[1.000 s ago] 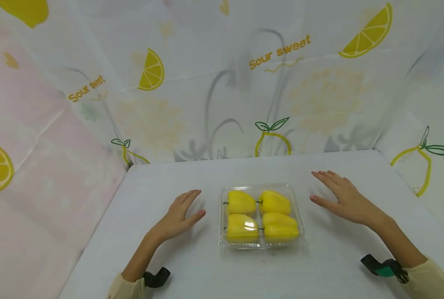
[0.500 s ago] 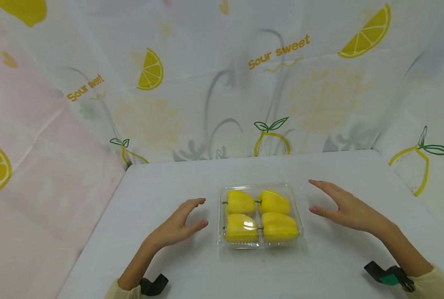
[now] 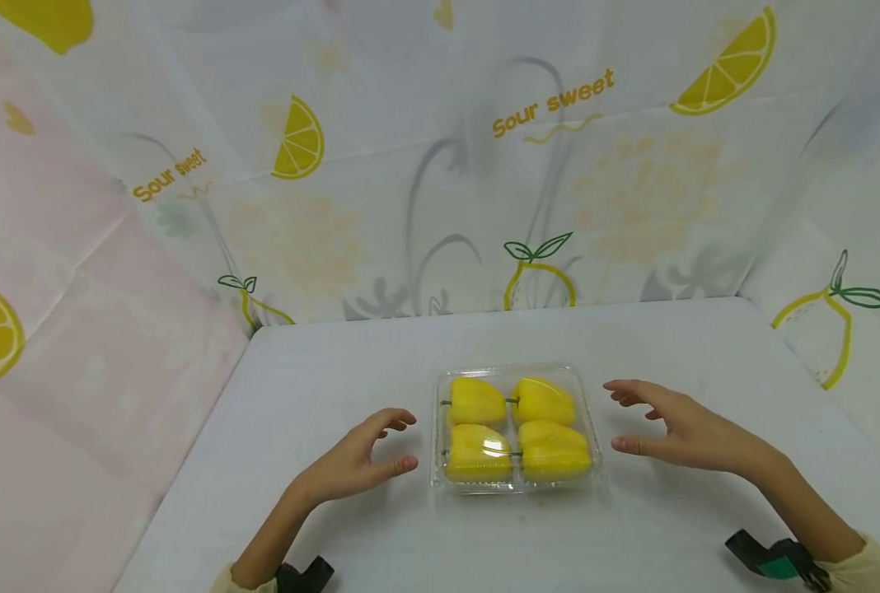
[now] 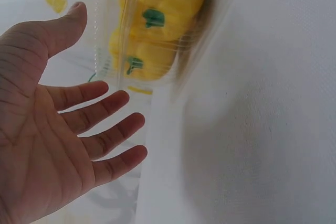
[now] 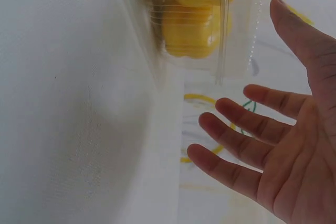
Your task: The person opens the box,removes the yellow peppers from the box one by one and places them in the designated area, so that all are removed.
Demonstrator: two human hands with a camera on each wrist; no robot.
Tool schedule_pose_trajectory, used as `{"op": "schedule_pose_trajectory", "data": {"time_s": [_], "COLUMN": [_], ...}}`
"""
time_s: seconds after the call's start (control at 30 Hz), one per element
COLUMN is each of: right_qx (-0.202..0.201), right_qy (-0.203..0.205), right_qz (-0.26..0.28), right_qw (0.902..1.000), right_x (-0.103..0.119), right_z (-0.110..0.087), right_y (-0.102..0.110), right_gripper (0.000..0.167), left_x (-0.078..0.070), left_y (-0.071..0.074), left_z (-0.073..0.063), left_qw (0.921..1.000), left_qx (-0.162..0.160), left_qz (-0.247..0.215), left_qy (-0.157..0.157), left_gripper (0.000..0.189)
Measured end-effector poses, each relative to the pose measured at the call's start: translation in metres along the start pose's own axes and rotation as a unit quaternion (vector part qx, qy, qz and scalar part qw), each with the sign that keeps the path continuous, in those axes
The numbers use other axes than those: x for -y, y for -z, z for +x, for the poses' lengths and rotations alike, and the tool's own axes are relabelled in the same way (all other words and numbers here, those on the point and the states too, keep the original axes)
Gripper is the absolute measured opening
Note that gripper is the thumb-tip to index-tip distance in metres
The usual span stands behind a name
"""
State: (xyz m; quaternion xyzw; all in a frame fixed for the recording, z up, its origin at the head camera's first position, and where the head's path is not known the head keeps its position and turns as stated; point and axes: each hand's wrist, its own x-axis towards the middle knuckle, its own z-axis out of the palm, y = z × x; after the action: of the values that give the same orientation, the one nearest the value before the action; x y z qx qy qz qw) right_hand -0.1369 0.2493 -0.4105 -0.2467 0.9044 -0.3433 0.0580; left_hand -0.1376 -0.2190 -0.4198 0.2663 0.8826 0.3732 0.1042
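Observation:
On the white table lies a clear plastic clamshell box with its lid down. Several yellow bell peppers sit inside in two rows, their stems pointing left. My left hand hovers just left of the box, thumb and fingers spread apart, holding nothing. To the right of the box is my right hand, also bare, its thumb apart from the fingers. In the left wrist view, green stems show through the box's side wall. The right wrist view has the fingertips a short way off the box wall.
A white cloth covers the table. Behind it and at both sides hangs a curtain printed with lemons and lettering. Dark straps with small black devices are on both wrists.
Both hands have come lower and nearer the person's side, closing in slightly on the box from left and right. Their fingers have bent a little more. The box has stayed in place.

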Motion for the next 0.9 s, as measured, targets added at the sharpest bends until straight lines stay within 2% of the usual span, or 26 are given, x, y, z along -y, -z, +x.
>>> {"op": "schedule_pose_trajectory", "data": {"time_s": [0.23,0.47,0.7,0.9], "right_qx": [0.031,0.055,0.072,0.075], "right_qy": [0.011,0.041,0.032,0.04], "right_qz": [0.01,0.031,0.043,0.043], "right_qw": [0.9994,0.9972,0.996,0.9955], "right_x": [0.004,0.005,0.009,0.011], "right_z": [0.0,0.001,0.0,-0.001], "right_y": [-0.004,-0.009,-0.013,-0.016], "right_gripper": [0.076,0.073,0.072,0.074], "left_x": [-0.003,-0.004,-0.001,-0.003], "left_y": [-0.004,-0.011,-0.019,-0.022], "left_z": [0.001,0.002,0.004,0.005], "left_qw": [0.9993,0.9976,0.9962,0.9934], "left_qx": [0.02,0.037,0.044,0.048], "left_qz": [-0.031,-0.058,-0.074,-0.104], "left_qy": [-0.01,-0.007,-0.01,0.003], "left_gripper": [0.059,0.061,0.063,0.066]}}
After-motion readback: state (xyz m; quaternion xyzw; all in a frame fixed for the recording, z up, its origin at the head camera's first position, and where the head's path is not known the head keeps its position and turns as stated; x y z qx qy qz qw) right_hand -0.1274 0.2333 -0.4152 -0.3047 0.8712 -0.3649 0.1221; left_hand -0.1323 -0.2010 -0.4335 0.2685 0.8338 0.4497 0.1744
